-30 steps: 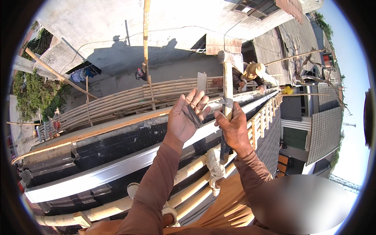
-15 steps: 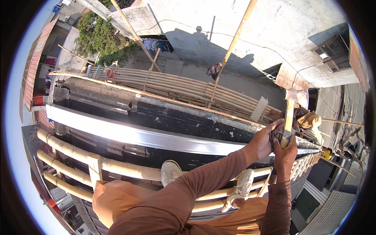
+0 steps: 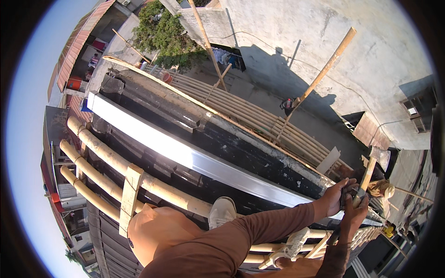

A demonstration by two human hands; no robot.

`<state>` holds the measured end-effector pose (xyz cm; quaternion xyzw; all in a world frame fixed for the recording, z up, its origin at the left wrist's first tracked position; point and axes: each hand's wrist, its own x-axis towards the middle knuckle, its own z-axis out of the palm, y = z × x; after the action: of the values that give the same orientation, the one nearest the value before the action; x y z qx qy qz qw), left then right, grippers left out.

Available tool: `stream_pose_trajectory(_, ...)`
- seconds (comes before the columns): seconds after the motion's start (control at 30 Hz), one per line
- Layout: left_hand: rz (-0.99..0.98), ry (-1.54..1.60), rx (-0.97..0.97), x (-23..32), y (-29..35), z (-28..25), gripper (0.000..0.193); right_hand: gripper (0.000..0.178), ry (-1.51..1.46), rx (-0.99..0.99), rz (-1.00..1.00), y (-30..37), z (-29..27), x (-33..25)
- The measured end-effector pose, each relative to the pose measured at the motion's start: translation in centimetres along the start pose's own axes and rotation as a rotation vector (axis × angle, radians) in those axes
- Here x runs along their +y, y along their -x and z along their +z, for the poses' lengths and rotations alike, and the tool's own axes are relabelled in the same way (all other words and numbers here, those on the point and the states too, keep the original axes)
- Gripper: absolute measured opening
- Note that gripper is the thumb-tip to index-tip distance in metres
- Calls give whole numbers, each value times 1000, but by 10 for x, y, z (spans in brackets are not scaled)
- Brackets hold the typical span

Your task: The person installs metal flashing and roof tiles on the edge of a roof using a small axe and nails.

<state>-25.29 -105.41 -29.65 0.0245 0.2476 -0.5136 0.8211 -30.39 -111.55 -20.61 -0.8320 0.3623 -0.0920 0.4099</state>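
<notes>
At the right, my right hand (image 3: pixel 355 217) is closed round the lower end of a hatchet's (image 3: pixel 368 175) wooden handle. The wide metal head points up and away from me. Just left of it, my left hand (image 3: pixel 333 200) is closed on a dark, thin, strap-like or wire-like bundle (image 3: pixel 343 198) against the handle; its exact kind is hard to make out. Both hands are close together over the right end of a long shiny metal channel (image 3: pixel 218 170) lying along the dark roof edge.
My shoes (image 3: pixel 222 212) rest on bamboo poles (image 3: pixel 178 198) crossed by a wooden slat (image 3: pixel 131 194). Beyond the roof edge lie a bamboo platform (image 3: pixel 250 123) and an upright pole (image 3: pixel 324 72), far below a concrete wall. Another person (image 3: pixel 382 190) is at the far right.
The view has swung left and tilted, so the hands and hatchet appear farther right and lower. Both hands keep their hold.
</notes>
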Motion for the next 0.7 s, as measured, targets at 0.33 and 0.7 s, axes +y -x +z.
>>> stream_pose_trajectory(0.33,15,26,265,10,3,-4,32,22,-83,58,28,4,7,-3)
stream_pose_trajectory(0.7,-160,-493,107,14,28,12,41,22,-422,89,320,-6,-13,-20)
